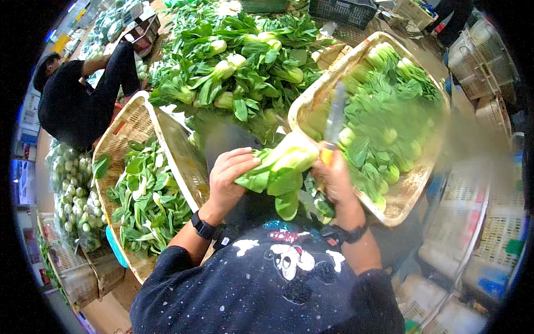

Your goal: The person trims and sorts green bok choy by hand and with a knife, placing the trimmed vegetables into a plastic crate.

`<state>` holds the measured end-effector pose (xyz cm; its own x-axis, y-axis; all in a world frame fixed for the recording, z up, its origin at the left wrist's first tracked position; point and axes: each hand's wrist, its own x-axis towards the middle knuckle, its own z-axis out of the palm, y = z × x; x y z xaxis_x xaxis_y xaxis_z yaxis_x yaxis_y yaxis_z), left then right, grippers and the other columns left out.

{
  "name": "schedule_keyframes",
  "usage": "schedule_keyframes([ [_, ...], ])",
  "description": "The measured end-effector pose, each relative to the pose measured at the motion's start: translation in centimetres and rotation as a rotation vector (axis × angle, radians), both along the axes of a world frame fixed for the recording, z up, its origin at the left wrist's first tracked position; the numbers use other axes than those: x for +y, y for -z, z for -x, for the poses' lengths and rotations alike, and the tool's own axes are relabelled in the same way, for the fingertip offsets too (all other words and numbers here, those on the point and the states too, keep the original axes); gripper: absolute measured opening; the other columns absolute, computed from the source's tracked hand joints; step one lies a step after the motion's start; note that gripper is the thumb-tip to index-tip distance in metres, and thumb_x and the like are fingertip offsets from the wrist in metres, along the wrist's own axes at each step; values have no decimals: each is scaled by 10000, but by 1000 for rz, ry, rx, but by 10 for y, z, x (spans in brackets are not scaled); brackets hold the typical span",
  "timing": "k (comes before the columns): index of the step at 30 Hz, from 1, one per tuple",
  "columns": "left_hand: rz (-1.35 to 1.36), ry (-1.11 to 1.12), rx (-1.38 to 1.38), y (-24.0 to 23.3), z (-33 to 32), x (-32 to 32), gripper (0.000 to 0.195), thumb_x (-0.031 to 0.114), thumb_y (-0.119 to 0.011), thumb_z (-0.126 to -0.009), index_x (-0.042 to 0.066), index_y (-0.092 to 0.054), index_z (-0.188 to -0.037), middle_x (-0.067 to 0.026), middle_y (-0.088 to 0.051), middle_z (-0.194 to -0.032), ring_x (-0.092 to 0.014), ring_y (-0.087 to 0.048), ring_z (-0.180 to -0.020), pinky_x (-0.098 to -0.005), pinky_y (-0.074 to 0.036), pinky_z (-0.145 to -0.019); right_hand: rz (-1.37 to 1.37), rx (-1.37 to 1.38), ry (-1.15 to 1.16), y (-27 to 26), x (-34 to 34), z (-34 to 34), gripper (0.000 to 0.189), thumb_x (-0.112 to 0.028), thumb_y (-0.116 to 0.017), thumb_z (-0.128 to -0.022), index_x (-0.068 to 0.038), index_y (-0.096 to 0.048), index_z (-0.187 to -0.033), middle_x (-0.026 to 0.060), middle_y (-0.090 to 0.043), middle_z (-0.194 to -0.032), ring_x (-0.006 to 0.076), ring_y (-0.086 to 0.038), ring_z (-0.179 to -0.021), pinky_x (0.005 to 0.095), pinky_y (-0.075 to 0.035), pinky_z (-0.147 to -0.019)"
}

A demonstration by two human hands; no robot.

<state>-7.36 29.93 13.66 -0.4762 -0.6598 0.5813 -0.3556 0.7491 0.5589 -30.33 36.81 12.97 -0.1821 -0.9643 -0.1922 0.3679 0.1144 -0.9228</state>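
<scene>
My left hand (229,179) grips a head of bok choy (288,156) by its leaves, its pale base turned to the right. In my right hand (336,175) is a knife with a yellow handle (326,155), its blade (336,112) pointing up and away from me. The bok choy's base lies close against the right hand; whether they touch I cannot tell. To the right, a dirty cream plastic crate (302,100) holds many bok choy heads (375,121). Loose leaves (146,196) fill part of another plastic crate (121,142) on the left.
A large heap of bok choy (233,62) lies ahead. At the left sits another person (79,96) in dark clothes, near bagged vegetables (79,196). Plastic crates (471,62) are stacked at the right, and a black crate (342,12) stands at the back.
</scene>
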Motion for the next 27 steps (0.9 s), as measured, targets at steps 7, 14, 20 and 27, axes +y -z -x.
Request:
schedule_keyframes([
  [7, -385, 267, -181, -20, -38, 19, 749, 365, -656, -589, 85, -439, -1249, -155, -354, -1332, -325, -288, -1277, -441, -222, -1034, 118, -65, -143, -9, -7, -26, 549, -182, -774, -682, -82, -373, -1043, 64, -520, -1003, 134, -527, -914, 266, -451, -805],
  [14, -749, 24, 184, -45, -67, 45, 966, 310, -808, -569, 3, -297, -1329, -142, -515, -1198, -247, -494, -1114, -333, -342, -969, 390, 95, -556, -32, -22, -113, 518, -108, -774, -660, -87, -397, -1016, 150, -516, -1161, 194, -507, -1068, 308, -413, -901],
  [20, -718, -362, 291, -46, -126, 87, 638, 260, -784, -597, 26, -500, -1118, -105, -599, -1011, -176, -581, -909, -290, -440, -827, 712, 781, -419, -45, -44, -149, 198, -93, -650, -733, -77, -560, -909, 104, -611, -871, 217, -606, -629, 292, -480, -564],
  [27, -863, -486, 419, -37, -164, 116, 507, 207, -737, -661, 32, -527, -1088, -57, -630, -959, -117, -587, -862, -267, -459, -781, 1092, 1289, -675, -60, -27, -198, 280, -127, -669, -609, -131, -562, -867, 31, -465, -604, 207, -528, -540, 316, -403, -478],
])
